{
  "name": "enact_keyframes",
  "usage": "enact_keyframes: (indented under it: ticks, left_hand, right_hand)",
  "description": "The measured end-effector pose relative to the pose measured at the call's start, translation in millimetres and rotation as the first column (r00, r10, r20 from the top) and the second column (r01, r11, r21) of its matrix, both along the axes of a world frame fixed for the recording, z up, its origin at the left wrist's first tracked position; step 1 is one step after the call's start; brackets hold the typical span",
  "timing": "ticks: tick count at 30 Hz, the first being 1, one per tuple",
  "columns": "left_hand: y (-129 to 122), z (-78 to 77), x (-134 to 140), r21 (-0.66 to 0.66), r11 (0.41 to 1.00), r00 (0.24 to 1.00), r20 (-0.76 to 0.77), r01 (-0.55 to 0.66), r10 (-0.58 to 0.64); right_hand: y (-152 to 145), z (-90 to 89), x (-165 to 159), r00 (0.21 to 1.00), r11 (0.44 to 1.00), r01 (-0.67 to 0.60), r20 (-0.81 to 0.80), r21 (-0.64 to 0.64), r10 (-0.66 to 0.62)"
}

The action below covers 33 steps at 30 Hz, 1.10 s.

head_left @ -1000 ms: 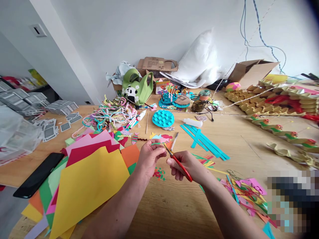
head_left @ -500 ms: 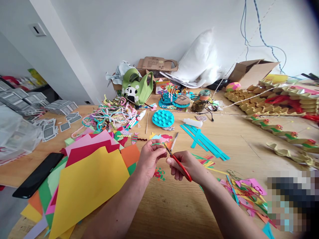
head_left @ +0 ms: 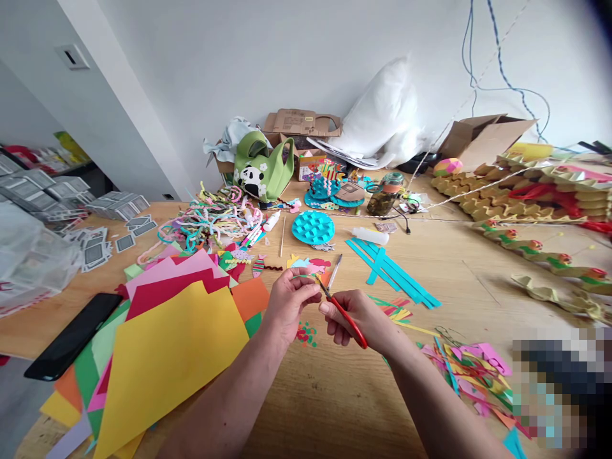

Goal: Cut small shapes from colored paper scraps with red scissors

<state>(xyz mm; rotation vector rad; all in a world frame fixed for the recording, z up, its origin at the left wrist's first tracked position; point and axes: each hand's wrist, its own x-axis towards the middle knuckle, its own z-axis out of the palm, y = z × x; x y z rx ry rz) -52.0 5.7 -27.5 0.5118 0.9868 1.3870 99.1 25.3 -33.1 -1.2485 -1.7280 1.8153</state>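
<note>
My right hand (head_left: 352, 315) is closed around the red handles of a pair of scissors (head_left: 348, 320), whose blades point up and left. The blade tips meet the fingertips of my left hand (head_left: 292, 299), which pinches a thin strip of green paper (head_left: 305, 276), mostly hidden by the fingers. Below and between the hands lies a small heap of red and green paper bits (head_left: 306, 334). Just beyond them are a pen (head_left: 335, 271) and colored paper cut-outs (head_left: 319, 264). Narrow paper strips (head_left: 394, 309) lie right of my right hand.
Colored paper sheets (head_left: 176, 350) and a black phone (head_left: 71, 336) lie at left. A blue textured disc (head_left: 313, 227), blue strips (head_left: 396, 274) and a white bottle (head_left: 370, 236) are farther back. Paper scraps (head_left: 478, 376) lie at right, near egg cartons (head_left: 535, 191).
Both hands hold almost the same place; the scissors have barely shifted. A little less green paper shows at my left fingertips.
</note>
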Motion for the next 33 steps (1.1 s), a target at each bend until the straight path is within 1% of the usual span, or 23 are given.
enact_keyframes:
  ticks: [5,12,19,25,33]
  left_hand:
    - [-0.4,0.1,0.7,0.006,1.000,1.000,-0.020,-0.021,0.021]
    - [-0.6,3.4,-0.1,-0.002,1.000,1.000,-0.026,-0.015,0.015]
    - [-0.1,1.5,0.5,0.011,1.000,0.999,-0.045,-0.023,0.023]
    - [-0.4,3.3,-0.7,0.009,1.000,0.997,-0.075,0.005,-0.004]
    - [0.8,4.7,-4.4,0.006,1.000,0.996,-0.085,0.018,-0.018]
  right_hand:
    - [0.1,-0.9,-0.8,1.000,1.000,-0.004,-0.003,-0.007,0.004]
    - [-0.7,0.2,-1.1,1.000,1.000,0.005,0.018,-0.021,-0.005]
    - [-0.2,-0.9,-1.6,1.000,1.000,0.009,0.017,-0.020,-0.008]
    - [0.5,-1.1,-2.0,1.000,1.000,-0.005,-0.006,-0.009,0.005]
    - [-2.3,1.9,-1.9,1.000,0.999,-0.009,0.011,-0.041,0.009]
